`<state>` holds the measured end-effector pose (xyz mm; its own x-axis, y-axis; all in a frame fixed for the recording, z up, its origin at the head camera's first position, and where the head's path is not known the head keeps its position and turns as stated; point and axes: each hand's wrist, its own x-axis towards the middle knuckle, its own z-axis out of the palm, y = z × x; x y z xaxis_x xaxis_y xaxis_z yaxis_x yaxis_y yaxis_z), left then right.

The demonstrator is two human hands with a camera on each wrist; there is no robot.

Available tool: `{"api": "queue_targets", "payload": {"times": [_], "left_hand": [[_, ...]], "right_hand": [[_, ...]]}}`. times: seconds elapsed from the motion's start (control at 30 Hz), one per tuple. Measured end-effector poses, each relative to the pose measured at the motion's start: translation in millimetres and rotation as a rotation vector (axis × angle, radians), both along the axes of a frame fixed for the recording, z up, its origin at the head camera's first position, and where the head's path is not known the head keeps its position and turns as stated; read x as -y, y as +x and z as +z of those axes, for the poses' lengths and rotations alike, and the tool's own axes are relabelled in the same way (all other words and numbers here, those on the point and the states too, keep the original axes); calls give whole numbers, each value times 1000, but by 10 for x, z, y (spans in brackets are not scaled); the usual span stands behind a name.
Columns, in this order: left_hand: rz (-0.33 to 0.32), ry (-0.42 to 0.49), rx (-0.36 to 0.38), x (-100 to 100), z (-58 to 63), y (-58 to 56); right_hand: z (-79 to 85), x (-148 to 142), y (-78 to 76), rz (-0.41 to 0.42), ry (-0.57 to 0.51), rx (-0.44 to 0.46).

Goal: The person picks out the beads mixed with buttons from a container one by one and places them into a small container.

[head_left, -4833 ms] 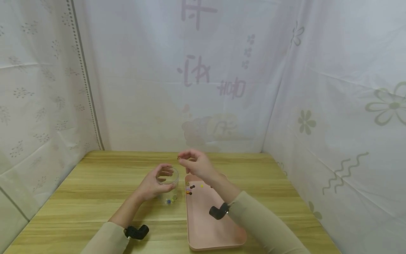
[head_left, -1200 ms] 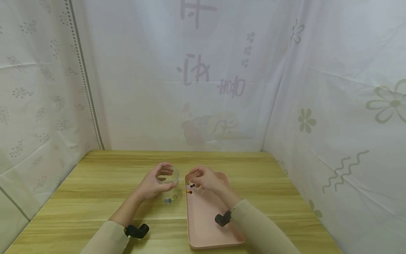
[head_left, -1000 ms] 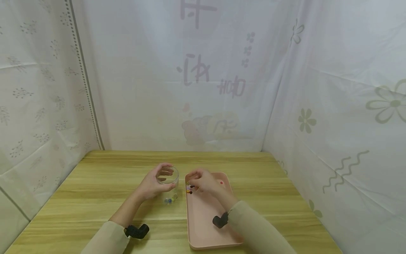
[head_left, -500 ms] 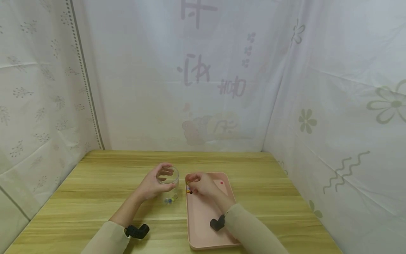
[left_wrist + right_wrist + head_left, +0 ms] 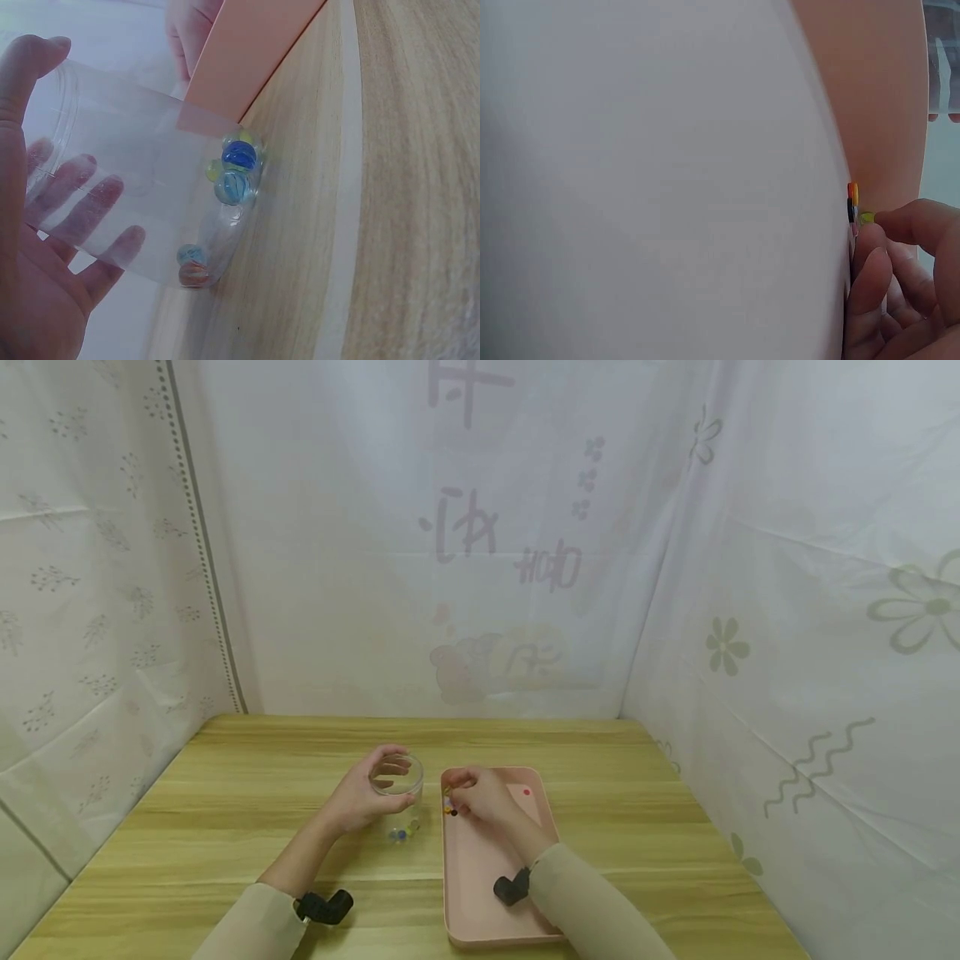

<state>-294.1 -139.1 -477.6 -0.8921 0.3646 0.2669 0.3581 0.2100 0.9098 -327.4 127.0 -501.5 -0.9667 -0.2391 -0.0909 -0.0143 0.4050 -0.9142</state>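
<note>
My left hand (image 5: pixel 358 797) grips a clear plastic cup (image 5: pixel 150 157) around its upper part, thumb on the near side. Several glass marbles (image 5: pixel 239 157), blue, pale blue, yellowish and reddish, lie at the cup's bottom. To its right is a pink tray (image 5: pixel 487 893), where my right hand (image 5: pixel 489 797) reaches down by the left wall. Its thumb and forefinger pinch a yellow-green marble (image 5: pixel 867 217), as the right wrist view shows. Beside those fingertips lie small flat discs (image 5: pixel 853 196), orange, red, black and pink, that look like buttons, partly covered by the hand.
One red disc (image 5: pixel 527 792) lies near the tray's far right corner. The tray's raised wall (image 5: pixel 247 52) stands close to the cup. Under everything is a wooden table (image 5: pixel 187 843), with patterned white curtains (image 5: pixel 337 568) behind and at both sides.
Earlier my right hand was raised near the cup with a small thing in its fingertips. It has since lowered into the tray, down to the marble at the left wall. My left hand stays put.
</note>
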Motion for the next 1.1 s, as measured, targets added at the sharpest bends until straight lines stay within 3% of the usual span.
{"api": "queue_targets", "payload": {"times": [0.33, 0.57, 1.1], "left_hand": [[13, -6, 0, -7, 22, -1], [18, -11, -4, 5, 22, 13], [7, -5, -3, 20, 4, 17]], "right_hand": [[-33, -49, -17, 33, -57, 21], [-53, -38, -14, 70, -8, -21], [-86, -60, -31, 84, -28, -11]]}}
